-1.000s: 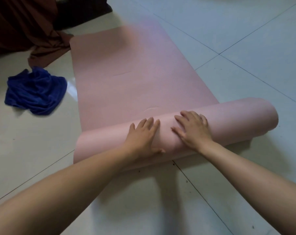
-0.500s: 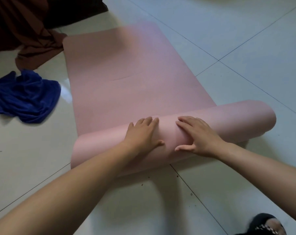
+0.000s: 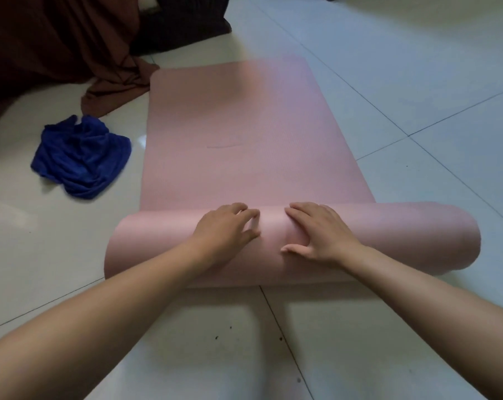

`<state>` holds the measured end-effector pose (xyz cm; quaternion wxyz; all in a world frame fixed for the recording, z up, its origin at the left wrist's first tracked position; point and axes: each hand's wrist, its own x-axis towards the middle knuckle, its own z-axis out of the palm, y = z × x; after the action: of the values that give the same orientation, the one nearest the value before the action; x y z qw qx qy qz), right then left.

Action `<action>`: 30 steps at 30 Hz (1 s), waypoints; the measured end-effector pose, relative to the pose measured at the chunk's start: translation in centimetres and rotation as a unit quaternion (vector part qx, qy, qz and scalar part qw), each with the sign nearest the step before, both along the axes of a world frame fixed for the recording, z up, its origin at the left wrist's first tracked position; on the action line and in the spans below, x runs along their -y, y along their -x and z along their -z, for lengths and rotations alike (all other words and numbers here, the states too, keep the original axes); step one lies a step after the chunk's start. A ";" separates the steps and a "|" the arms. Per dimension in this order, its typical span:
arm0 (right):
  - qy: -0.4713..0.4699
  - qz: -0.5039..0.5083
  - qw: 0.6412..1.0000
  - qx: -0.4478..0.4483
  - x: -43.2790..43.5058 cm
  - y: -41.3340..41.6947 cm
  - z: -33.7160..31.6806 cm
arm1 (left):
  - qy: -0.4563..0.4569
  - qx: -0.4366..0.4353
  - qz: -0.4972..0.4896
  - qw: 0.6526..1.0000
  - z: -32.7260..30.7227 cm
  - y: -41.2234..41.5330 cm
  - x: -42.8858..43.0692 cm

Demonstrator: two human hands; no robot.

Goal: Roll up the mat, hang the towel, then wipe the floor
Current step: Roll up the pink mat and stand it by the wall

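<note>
both hands, left hand (image 3: 225,226) and right hand (image 3: 321,232), press nearly flat-fingered on the loose roll of the pink mat (image 3: 235,134) lying on the floor (image 3: 417,82), which looks light, spongy and springy, best pushed near its middle.

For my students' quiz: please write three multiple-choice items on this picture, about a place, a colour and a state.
1. Where is the towel relative to the mat? A) on it B) on the floor, left of it C) under it
2. The mat's colour? A) green B) pink C) grey
3. The mat's state? A) fully rolled B) wholly flat C) partly rolled
Key: 1 B, it lies crumpled on the floor beside the mat's left edge. 2 B, its surface is pink. 3 C, left hand and right hand press a roll at the near end; the rest lies flat.
</note>
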<state>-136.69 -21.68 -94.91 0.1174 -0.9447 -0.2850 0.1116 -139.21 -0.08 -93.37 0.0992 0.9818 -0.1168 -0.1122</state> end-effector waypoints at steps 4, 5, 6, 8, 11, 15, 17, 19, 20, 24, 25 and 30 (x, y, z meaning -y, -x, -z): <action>-0.027 0.008 0.999 -0.025 -0.9 -3.3 0.0 | -0.048 -0.032 -0.020 0.998 -0.7 0.1 -0.3; -0.031 0.011 0.999 -0.031 -1.1 -3.9 -0.2 | -0.063 -0.042 -0.017 0.997 -0.9 0.3 -0.5; -0.032 0.013 0.999 -0.038 -1.2 -4.4 -0.3 | -0.076 -0.052 -0.012 0.996 -1.1 0.5 -0.6; -0.027 0.020 0.998 -0.050 -1.1 -5.1 -0.6 | -0.103 -0.071 0.008 0.992 -1.5 0.7 -0.7; -0.013 0.037 0.998 -0.053 -1.1 -5.5 -0.7 | -0.141 -0.092 0.037 0.985 -1.8 0.5 -0.8; -0.013 0.058 0.997 -0.041 -1.4 -5.7 -0.1 | -0.154 -0.103 0.046 0.982 -0.8 0.3 -1.3; -0.027 0.078 0.996 -0.033 -1.5 -5.8 0.2 | -0.149 -0.093 0.039 0.984 -0.1 -0.2 -1.5; -0.050 0.104 0.993 -0.010 -1.8 -5.7 0.5 | -0.134 -0.084 0.026 0.987 0.5 -0.8 -1.6; -0.063 0.113 0.992 0.005 -1.9 -5.6 0.6 | -0.125 -0.079 0.020 0.989 0.7 -1.1 -1.8; -0.061 0.083 0.994 0.030 -2.0 -5.1 0.8 | -0.105 -0.060 0.014 0.993 1.7 -2.1 -2.6; -0.048 0.073 0.996 0.028 -1.8 -4.9 0.9 | -0.100 -0.058 0.014 0.993 1.9 -2.3 -2.8; 0.030 0.033 0.999 0.022 -1.5 -3.6 0.8 | -0.085 -0.051 0.030 0.995 2.3 -4.0 -3.9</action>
<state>-133.14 -20.21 -95.67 0.0861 -0.9590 -0.2527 0.0952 -135.17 3.79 -95.65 0.0182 0.9757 -0.1315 -0.1744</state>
